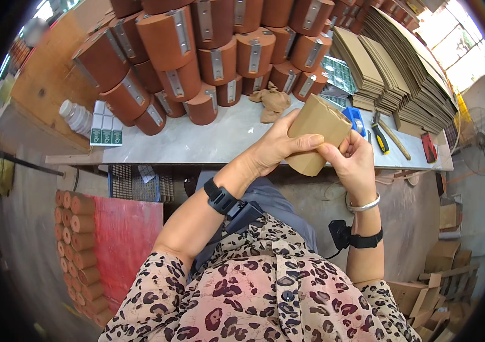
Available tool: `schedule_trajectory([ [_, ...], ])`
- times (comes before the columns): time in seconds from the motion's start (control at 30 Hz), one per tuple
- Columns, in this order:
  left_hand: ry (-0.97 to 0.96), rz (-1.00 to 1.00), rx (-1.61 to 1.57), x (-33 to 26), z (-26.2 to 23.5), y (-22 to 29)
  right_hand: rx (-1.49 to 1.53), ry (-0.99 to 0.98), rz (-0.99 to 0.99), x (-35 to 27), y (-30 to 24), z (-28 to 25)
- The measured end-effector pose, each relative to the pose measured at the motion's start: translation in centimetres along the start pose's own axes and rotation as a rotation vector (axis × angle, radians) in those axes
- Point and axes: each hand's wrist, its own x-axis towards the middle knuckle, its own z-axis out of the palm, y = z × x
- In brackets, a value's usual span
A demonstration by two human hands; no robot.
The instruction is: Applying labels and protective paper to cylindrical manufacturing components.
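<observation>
A small brown cardboard box [317, 132], partly folded, is held up in front of the workbench by both my hands. My left hand [276, 145] grips its left side with the thumb across the front. My right hand [354, 162] pinches its right lower edge. Both wrists wear black straps, and the right also has a silver bangle.
The grey workbench [197, 142] carries a pile of brown cylinders with metal plates [208, 51], stacks of flat cardboard [390, 62], a hammer [393, 137], a blue item [356, 119], a plastic bottle [76, 115] and cloth gloves [271, 102]. Brown rolls [77, 251] lie on the floor at left.
</observation>
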Motion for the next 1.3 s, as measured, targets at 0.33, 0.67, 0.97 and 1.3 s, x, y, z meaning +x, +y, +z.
schedule_trajectory([
  [0.33, 0.242, 0.077, -0.112, -7.5, -2.2, 0.9, 0.073, -0.249, -0.283, -0.8, -1.4, 5.9],
  [0.67, 0.742, 0.356, -0.66, -26.4, -7.6, -2.3, 0.004, -0.813, -0.423, -0.4, 1.2, 15.4],
  [0.97, 1.605, 0.93, -0.936, -50.4, -12.7, -6.6, -0.075, -0.772, -0.344, 2.8, 4.5, 16.6],
  [1.3, 1.665, 1.38, -1.236, -66.2, -9.5, -9.2, -0.176, -0.814, -0.283, 5.3, 4.0, 17.4],
])
